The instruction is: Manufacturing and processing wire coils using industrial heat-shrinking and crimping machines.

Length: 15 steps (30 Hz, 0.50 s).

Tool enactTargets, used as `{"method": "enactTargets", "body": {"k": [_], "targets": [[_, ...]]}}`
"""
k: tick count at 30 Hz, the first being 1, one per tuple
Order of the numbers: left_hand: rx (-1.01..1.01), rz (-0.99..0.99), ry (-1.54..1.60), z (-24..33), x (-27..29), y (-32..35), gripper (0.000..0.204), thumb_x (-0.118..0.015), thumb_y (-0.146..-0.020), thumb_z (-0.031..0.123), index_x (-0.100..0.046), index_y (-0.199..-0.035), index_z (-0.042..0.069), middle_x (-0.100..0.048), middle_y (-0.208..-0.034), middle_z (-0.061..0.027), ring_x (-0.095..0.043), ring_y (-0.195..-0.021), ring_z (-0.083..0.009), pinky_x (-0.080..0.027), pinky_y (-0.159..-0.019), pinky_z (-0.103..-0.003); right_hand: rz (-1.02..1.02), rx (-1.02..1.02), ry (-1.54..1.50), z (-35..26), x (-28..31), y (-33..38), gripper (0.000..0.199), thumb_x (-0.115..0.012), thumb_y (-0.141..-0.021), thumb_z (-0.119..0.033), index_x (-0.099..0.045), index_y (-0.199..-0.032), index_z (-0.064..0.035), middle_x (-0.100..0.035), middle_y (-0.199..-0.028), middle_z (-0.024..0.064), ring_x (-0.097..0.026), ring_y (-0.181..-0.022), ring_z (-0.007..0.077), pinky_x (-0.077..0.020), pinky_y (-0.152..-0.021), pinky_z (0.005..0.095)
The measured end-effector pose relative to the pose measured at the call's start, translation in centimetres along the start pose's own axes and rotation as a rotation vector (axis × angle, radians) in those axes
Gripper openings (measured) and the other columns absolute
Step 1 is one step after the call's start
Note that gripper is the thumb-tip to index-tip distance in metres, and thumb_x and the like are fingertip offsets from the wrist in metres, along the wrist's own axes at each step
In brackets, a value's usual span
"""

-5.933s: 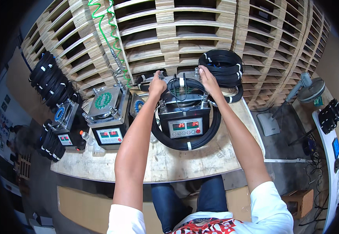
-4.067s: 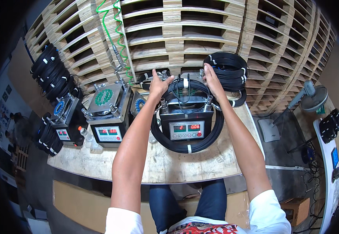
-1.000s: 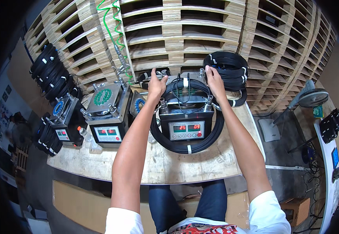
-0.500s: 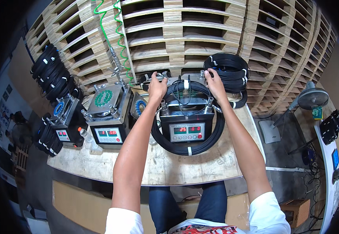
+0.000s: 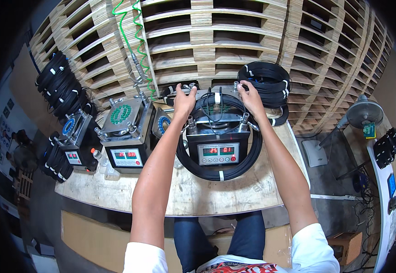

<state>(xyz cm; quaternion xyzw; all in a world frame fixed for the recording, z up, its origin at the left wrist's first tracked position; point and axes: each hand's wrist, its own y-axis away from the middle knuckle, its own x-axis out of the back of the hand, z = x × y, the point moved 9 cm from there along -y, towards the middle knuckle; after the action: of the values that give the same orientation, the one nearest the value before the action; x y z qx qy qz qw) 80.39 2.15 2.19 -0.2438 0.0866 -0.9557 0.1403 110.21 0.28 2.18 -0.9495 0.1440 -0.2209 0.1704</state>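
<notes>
A polishing machine [image 5: 219, 139] with a dark body and a lit front panel stands before me on the bench. A coil of black cable [image 5: 220, 175] hangs around it, tied with white bands, its upper loops over the machine's top plate. My left hand [image 5: 184, 103] is at the far left corner, thumb and forefinger apart beside a metal clamp post [image 5: 192, 85]. At the far right corner, my right hand [image 5: 251, 99] has its fingertips closed on the other clamp post [image 5: 236, 86]. The palms and some fingers are hidden from view.
Two similar machines, one with a green ring of connectors [image 5: 121, 114], stand to the left near a small bottle [image 5: 98, 155]. Black cable coils are stacked left [image 5: 59, 84] and right [image 5: 265, 84]. Wooden pallets [image 5: 202, 41] rise behind the bench [image 5: 116, 193]; a fan [image 5: 364, 113] is at right.
My left thumb and forefinger have spread a little at the clamp post. My right hand has barely moved. Readings on the front panels have changed, and the green hose has swung slightly.
</notes>
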Motion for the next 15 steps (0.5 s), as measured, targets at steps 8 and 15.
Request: {"method": "enactTargets", "body": {"k": [8, 15], "targets": [[-0.022, 0.048, -0.068, 0.1, 0.6, 0.1, 0.085, -0.068, -0.089, 0.046, -0.029, -0.154, 0.008, -0.057, -0.133, -0.0325, -0.055, -0.125, -0.0446, -0.043, -0.105, -0.046, 0.026, 0.043, -0.211, -1.3, -0.1, 0.8, 0.045, -0.058, -0.099, -0.036, -0.057, -0.133, -0.0062, -0.069, -0.08, 0.0141, -0.066, -0.07, 0.0201, -0.0507, -0.068, 0.0343], [-0.036, -0.032, 0.057, 1.7, 0.6, 1.3, 0.076, -0.06, -0.093, 0.053, -0.037, -0.15, 0.007, -0.061, -0.129, -0.0305, -0.057, -0.124, -0.0443, -0.043, -0.104, -0.045, 0.105, -0.032, 0.073, -1.2, 1.3, 1.0, 0.054, -0.062, -0.094, -0.046, -0.06, -0.128, -0.0039, -0.071, -0.091, 0.0209, -0.07, -0.085, 0.0318, -0.0528, -0.079, 0.0396]]}}
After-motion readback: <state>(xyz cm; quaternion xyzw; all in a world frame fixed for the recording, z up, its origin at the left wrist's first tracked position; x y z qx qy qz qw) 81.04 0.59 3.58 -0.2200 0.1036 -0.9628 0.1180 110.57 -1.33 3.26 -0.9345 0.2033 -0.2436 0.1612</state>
